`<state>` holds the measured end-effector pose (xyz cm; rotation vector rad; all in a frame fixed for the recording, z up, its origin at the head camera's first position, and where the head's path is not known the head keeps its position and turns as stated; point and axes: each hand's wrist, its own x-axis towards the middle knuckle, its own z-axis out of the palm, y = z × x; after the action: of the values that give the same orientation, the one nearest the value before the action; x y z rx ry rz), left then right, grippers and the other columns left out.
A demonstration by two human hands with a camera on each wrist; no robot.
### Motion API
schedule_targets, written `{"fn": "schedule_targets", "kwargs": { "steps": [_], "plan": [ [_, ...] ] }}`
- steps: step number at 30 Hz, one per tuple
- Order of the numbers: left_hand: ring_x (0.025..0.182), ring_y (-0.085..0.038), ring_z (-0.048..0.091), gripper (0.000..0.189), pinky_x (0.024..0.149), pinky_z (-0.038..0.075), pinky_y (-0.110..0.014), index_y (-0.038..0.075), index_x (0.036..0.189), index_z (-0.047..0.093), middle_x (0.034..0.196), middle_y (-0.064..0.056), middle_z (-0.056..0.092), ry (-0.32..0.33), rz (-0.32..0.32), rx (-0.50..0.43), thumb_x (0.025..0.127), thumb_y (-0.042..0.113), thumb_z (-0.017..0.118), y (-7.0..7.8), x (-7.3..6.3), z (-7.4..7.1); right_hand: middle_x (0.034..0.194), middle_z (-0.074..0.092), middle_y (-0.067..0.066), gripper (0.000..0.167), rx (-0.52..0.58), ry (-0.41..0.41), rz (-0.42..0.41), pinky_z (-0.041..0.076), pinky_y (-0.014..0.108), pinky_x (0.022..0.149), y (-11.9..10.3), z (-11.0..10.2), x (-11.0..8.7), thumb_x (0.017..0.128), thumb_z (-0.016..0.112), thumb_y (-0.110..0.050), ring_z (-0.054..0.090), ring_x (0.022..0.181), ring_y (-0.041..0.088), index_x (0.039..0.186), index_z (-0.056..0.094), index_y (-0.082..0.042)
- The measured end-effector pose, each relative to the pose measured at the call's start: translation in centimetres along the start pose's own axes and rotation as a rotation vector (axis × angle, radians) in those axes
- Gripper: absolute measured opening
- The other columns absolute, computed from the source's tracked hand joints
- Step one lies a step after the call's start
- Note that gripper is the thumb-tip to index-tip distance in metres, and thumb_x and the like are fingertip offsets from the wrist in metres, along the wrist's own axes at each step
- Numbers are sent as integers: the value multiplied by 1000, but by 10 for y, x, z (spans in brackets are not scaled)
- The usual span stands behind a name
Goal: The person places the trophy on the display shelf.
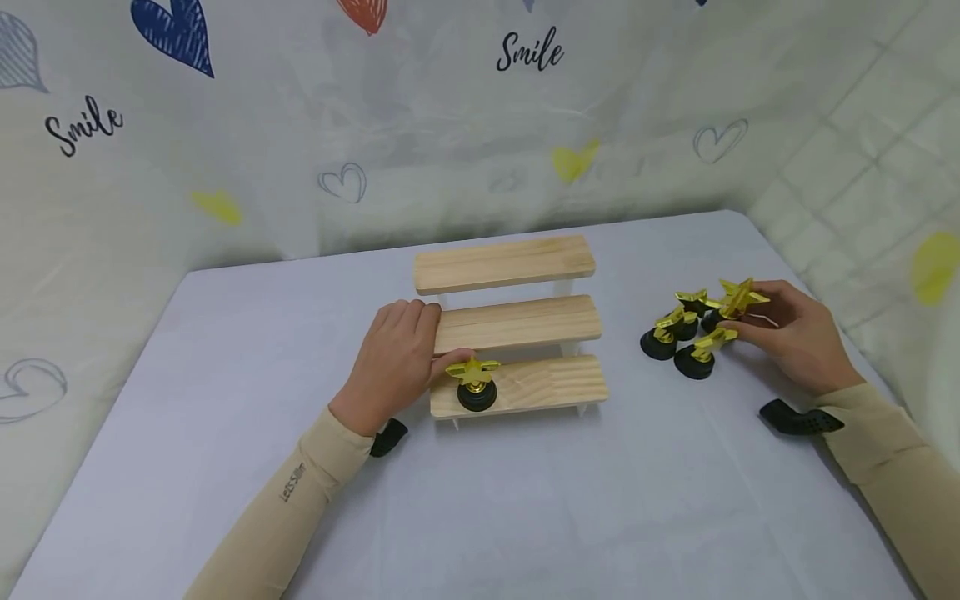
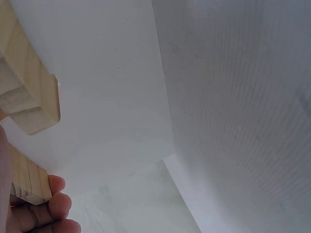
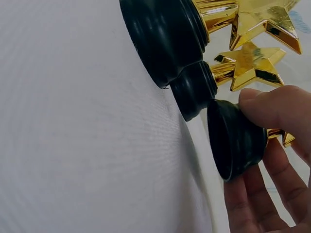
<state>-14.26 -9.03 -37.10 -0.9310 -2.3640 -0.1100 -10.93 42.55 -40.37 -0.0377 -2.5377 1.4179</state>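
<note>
My left hand (image 1: 397, 354) grips the left end of the middle board of a three-tier wooden display stand (image 1: 517, 323). In the left wrist view its fingertips (image 2: 60, 206) curl round a board's end. One gold star trophy (image 1: 477, 396) with a round black base stands on the lowest board, near my left thumb. Over at the right, my right hand (image 1: 798, 337) pinches another star trophy (image 3: 238, 141) between thumb and fingers. It is tilted and off the table, the hollow underside of its base showing in the right wrist view.
Several more star trophies (image 1: 694, 363) stand close together on the white tabletop (image 1: 525, 517), beside and in front of my right hand. Behind the table hangs a pale cloth (image 1: 442, 125) printed with hearts and words. The stand's upper board (image 1: 506, 262) is at the back.
</note>
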Motion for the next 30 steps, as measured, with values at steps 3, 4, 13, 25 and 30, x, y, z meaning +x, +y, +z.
{"fn": "schedule_targets", "kwargs": {
  "steps": [3, 4, 13, 25, 30],
  "plan": [
    [72, -26, 48, 78, 75, 46, -38, 0, 102, 55, 80, -9, 52, 7, 1, 5, 102, 73, 28, 0, 0, 0, 116, 62, -26, 52, 33, 0, 7, 50, 2, 81, -3, 0, -1, 85, 80, 5, 66, 96, -16, 131, 60, -11],
    [72, -26, 48, 79, 75, 46, -38, 0, 102, 55, 80, -9, 52, 9, 1, 7, 102, 73, 27, 0, 0, 0, 116, 63, -26, 52, 41, 0, 8, 51, 3, 81, -3, 1, -2, 85, 80, 5, 66, 96, -16, 131, 60, -11],
    [73, -26, 49, 80, 76, 47, -38, 0, 100, 55, 80, -9, 53, 1, -3, 15, 102, 73, 23, 1, 1, -2, 113, 65, -24, 50, 28, 16, -14, 53, 4, 79, -12, -1, -2, 85, 82, 4, 68, 94, -14, 128, 62, -11],
    [72, -26, 49, 79, 76, 47, -39, 0, 99, 56, 79, -9, 53, 21, 7, 22, 103, 72, 26, 1, 1, -1, 110, 65, -25, 49, -18, 21, -16, 51, 3, 78, -27, -8, -4, 85, 83, 0, 66, 94, -16, 127, 62, -15],
    [71, -26, 48, 78, 75, 47, -39, -1, 98, 56, 78, -9, 52, 38, 11, 19, 102, 73, 28, 0, 0, -1, 112, 66, -27, 50, -4, 19, -44, 52, 3, 80, -32, -13, -2, 83, 82, 5, 67, 96, -16, 126, 63, -13]
  ]
}}
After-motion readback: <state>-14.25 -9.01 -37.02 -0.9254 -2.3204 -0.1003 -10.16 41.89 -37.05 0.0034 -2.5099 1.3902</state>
